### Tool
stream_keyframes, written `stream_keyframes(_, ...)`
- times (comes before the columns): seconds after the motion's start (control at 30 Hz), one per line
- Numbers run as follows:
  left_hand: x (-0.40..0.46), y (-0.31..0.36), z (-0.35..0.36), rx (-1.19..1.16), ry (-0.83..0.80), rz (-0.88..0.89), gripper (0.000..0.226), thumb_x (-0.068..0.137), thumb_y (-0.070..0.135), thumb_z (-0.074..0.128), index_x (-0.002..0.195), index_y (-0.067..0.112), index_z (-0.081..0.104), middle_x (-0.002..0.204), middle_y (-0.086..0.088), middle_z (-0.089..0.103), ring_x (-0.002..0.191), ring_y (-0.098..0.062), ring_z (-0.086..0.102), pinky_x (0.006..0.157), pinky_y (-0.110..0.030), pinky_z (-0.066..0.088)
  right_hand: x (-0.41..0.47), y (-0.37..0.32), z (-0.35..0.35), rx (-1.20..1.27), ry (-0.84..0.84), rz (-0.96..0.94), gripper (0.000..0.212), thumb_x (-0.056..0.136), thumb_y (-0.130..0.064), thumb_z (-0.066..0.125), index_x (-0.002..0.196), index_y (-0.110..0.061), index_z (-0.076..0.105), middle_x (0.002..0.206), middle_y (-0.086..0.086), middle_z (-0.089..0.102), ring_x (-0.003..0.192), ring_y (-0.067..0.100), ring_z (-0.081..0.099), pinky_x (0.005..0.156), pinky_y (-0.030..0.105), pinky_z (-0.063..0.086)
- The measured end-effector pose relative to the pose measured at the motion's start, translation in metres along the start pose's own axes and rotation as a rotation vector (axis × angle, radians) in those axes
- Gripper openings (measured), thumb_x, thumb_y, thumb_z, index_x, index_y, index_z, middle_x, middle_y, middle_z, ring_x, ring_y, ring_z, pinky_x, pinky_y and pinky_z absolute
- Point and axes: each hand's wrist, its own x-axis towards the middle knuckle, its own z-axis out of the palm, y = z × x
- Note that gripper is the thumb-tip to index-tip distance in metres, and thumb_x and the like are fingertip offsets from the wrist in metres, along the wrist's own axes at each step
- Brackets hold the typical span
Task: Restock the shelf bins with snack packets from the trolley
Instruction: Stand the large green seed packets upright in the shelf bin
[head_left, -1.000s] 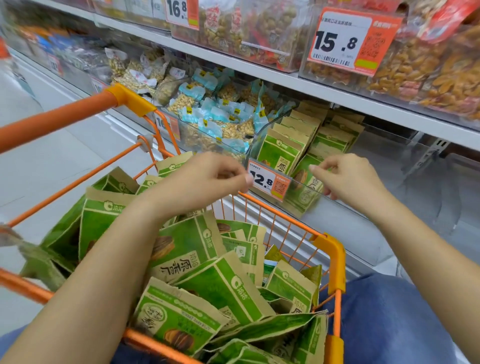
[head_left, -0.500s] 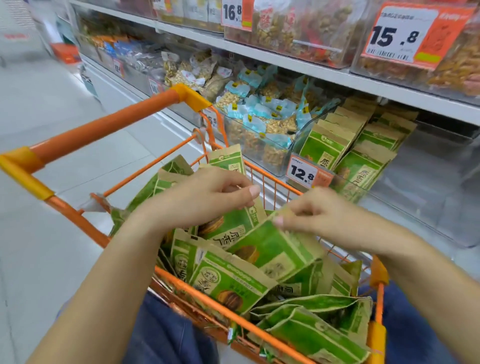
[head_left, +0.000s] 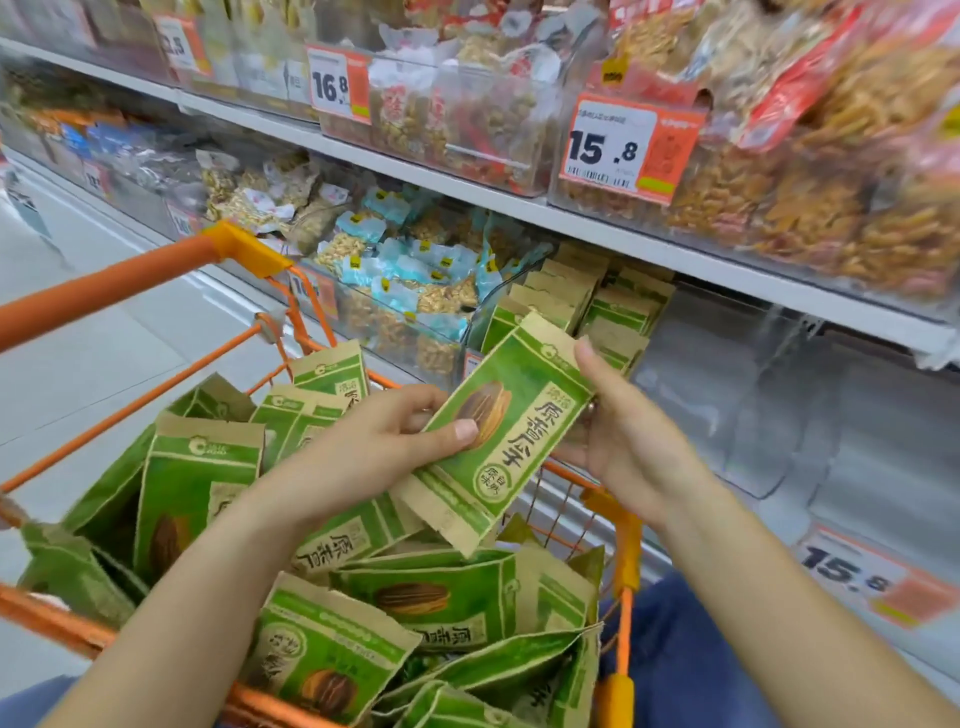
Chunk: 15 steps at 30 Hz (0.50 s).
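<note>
A green and brown snack packet (head_left: 501, 426) with a seed picture is held tilted above the orange trolley (head_left: 119, 291). My left hand (head_left: 374, 441) grips its lower left edge, thumb on the front. My right hand (head_left: 618, 431) holds its right edge, fingers behind it. Several more green packets (head_left: 426, 597) lie heaped in the trolley. Just beyond, a clear shelf bin (head_left: 519, 291) holds rows of the same packets (head_left: 618, 312).
To the bin's right stand clear bins (head_left: 737, 384) that look bare inside. To its left, a bin of blue-topped nut packs (head_left: 415, 280). The upper shelf (head_left: 623, 244) carries snack bins with orange price tags (head_left: 628, 145). Grey floor lies left of the trolley.
Both hands went from the shelf bin down into the trolley, took hold of one green packet and lifted it toward the bin. The view has shifted right.
</note>
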Motion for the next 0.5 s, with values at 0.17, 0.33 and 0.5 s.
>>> stream_keyframes(0.17, 0.005, -0.004, 0.006, 0.177, -0.036, 0.008, 0.035, 0.086, 0.044, 0.059, 0.115, 0.023, 0.061, 0.098, 0.000, 0.073, 0.084, -0.006, 0.068, 0.074, -0.027, 0.053, -0.003, 0.016, -0.017, -0.115, -0.015, 0.046, 0.037, 0.074, -0.020, 0.069, 0.110, -0.011, 0.064, 0.097, 0.005, 0.074, 0.089, 0.021, 0.070, 0.077, 0.033, 0.058)
stream_keyframes(0.33, -0.001, -0.001, -0.008, 0.068, 0.205, 0.060, 0.026, 0.092, 0.032, 0.051, 0.113, 0.024, 0.063, 0.100, 0.009, 0.072, 0.090, -0.009, 0.068, 0.078, -0.027, 0.058, 0.028, -0.005, -0.063, -0.230, 0.438, -0.285, 0.017, 0.087, -0.012, 0.065, 0.103, -0.017, 0.061, 0.084, -0.009, 0.073, 0.076, 0.005, 0.068, 0.064, 0.020, 0.052)
stream_keyframes(0.5, 0.000, -0.004, -0.010, 0.035, 0.263, 0.075, 0.021, 0.095, 0.024, 0.052, 0.110, 0.020, 0.065, 0.096, 0.006, 0.074, 0.085, -0.011, 0.068, 0.068, -0.023, 0.057, 0.070, 0.002, -0.084, -0.429, 0.544, -0.403, 0.015, 0.090, -0.020, 0.063, 0.104, -0.021, 0.059, 0.105, 0.002, 0.067, 0.097, 0.018, 0.064, 0.088, 0.042, 0.051)
